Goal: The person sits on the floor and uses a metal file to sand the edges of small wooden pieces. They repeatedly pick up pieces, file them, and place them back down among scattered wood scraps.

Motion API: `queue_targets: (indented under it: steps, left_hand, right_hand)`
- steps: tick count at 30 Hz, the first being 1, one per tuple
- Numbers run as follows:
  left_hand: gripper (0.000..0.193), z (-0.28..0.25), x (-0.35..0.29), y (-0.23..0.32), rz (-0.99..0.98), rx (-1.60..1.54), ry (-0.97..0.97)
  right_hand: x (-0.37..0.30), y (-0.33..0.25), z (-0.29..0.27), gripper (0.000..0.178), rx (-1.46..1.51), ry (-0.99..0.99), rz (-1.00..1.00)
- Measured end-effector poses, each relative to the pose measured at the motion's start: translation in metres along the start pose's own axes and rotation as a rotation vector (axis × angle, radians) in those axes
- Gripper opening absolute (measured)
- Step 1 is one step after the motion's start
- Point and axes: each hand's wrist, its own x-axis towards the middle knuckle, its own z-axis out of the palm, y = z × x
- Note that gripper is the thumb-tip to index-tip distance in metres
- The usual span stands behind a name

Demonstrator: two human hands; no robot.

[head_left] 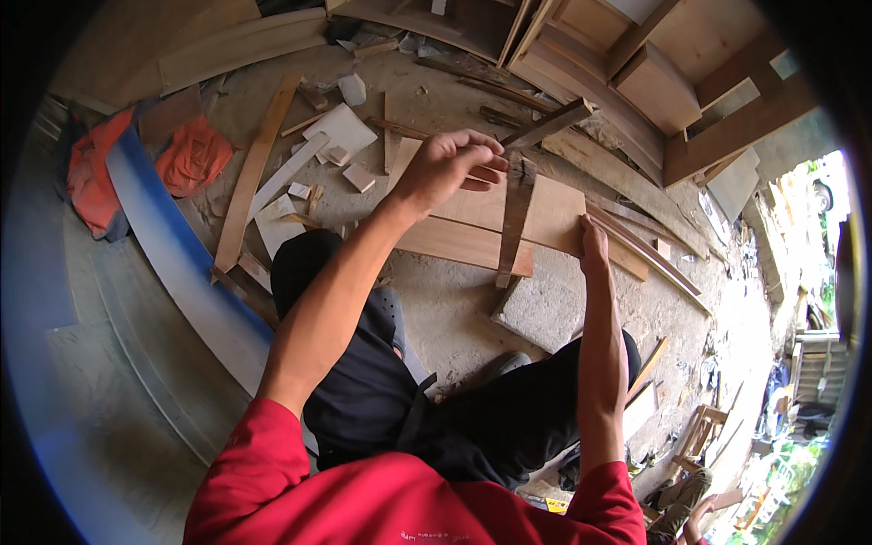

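A flat light-brown wooden board (554,211) lies low in front of my knees. My right hand (593,238) grips its right edge, fingers mostly hidden. A narrow, dark, weathered wooden strip (516,218) crosses over the boards. Close to that strip's far end is my left hand (452,169), raised with its fingers curled and the thumb toward the fingertips. Whatever it may hold is too small to make out. Just beyond, a second dark wooden piece (549,123) slants up to the right. Another plank (445,241) extends left of the strip.
A concrete block (543,304) sits under the near side of the boards. Offcuts (360,177) and a long plank (258,168) are scattered at the left, near orange cloth (193,156). Wooden cabinet frames (654,86) stand beyond. Another person's hand (698,522) shows at lower right.
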Motion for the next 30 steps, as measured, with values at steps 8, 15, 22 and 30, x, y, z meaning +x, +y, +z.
queue_targets:
  steps: [8,15,22,30]
  left_hand:
    - [0.022,0.005,-0.025,0.005,0.297,0.24,-0.039]
    - [0.019,0.027,-0.028,-0.013,0.437,0.299,0.187]
    - [0.018,0.021,-0.023,-0.006,0.507,0.504,0.154]
    - [0.022,0.008,-0.017,-0.012,0.332,0.388,-0.031]
  right_hand:
    - [-0.012,-0.016,-0.004,0.048,0.013,-0.03,-0.039]
    - [-0.013,-0.03,-0.016,0.047,-0.043,-0.049,-0.126]
    - [-0.006,-0.041,-0.023,0.045,-0.091,-0.12,-0.168]
    - [-0.041,-0.064,-0.005,0.045,-0.078,-0.081,-0.205]
